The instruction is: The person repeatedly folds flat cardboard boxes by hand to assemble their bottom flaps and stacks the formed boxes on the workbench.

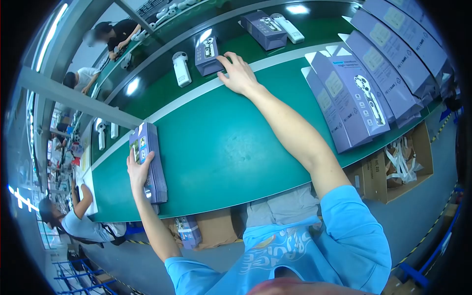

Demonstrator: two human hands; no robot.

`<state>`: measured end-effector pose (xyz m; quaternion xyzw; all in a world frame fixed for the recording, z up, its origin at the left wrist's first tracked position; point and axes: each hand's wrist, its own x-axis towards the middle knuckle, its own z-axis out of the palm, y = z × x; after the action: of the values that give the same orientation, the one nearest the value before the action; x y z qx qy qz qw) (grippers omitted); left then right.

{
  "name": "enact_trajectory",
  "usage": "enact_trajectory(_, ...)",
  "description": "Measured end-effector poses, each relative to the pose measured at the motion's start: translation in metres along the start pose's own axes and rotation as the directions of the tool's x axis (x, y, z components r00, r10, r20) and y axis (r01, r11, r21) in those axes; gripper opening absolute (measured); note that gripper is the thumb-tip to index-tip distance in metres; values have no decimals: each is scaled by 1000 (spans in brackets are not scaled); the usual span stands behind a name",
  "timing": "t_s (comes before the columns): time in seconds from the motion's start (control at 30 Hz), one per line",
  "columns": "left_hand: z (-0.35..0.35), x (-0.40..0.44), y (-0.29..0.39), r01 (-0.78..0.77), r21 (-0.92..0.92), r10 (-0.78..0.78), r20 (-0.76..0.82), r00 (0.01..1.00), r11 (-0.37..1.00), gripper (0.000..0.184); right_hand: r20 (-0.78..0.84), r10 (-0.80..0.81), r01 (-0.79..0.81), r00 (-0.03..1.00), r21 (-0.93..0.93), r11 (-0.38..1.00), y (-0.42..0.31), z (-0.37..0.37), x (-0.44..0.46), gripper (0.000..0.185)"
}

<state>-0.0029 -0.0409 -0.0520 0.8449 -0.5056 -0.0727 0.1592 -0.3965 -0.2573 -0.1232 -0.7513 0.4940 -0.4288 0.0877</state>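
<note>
My left hand (139, 168) lies on a stack of flattened purple cartons (156, 167) at the left end of the green table, thumb and fingers spread. Reaching over the table's far edge, my right hand (239, 74) has its fingers apart at the near end of a purple box (206, 53) on the conveyor. Its fingertips appear to touch that box, though the exact contact is hard to make out. Beside the box, on its left, a white handheld device with a round head (181, 70) lies on the belt.
Rows of standing purple boxes (351, 98) fill the table's right end. Farther along the conveyor (152, 86) lie another purple box (264, 30) and white device (287, 28). An open cardboard carton (376, 172) sits below the table. Co-workers (81, 219) are at the left.
</note>
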Motion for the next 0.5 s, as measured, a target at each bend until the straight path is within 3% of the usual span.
enact_trajectory(0.1,-9,0,-6,-66,-98,61,-56,997,993,103,-131,-43,42,990,-10,999,-1,-3,1,50)
enact_trajectory(0.13,-14,2,-9,-128,-24,122,-187,975,991,105,-191,-69,68,979,-13,998,-5,-2,3,49)
enact_trajectory(0.17,-20,0,-3,-182,58,191,-308,932,982,106,-193,-64,63,979,-11,998,-13,-7,6,49)
enact_trajectory(0.23,-37,5,12,-344,106,337,-594,730,933,99,-311,-138,169,940,76,983,-29,-19,21,46)
enact_trajectory(0.27,-53,-4,45,-496,-180,282,-640,715,849,99,-367,-168,223,915,113,968,-39,-29,28,45)
enact_trajectory(0.3,-65,-18,84,-602,-438,204,-670,714,667,99,-369,-172,263,913,212,941,-58,-43,34,43)
enact_trajectory(0.37,-72,-29,136,-725,-513,173,-749,640,460,79,-305,-230,346,924,412,843,-100,-83,35,47)
enact_trajectory(0.4,-65,-36,166,-731,-517,161,-757,634,446,73,-244,-286,374,927,513,772,-120,-99,27,52)
enact_trajectory(0.43,-53,-43,195,-740,-519,151,-766,624,428,67,-318,-341,466,885,587,662,-138,-107,18,61)
enact_trajectory(0.47,-34,-48,218,-805,-319,280,-820,500,500,61,-398,-383,551,834,639,536,-154,-112,10,71)
enact_trajectory(0.5,-14,-51,237,-836,-103,417,-830,371,538,55,-398,-389,556,831,633,539,-165,-116,4,71)
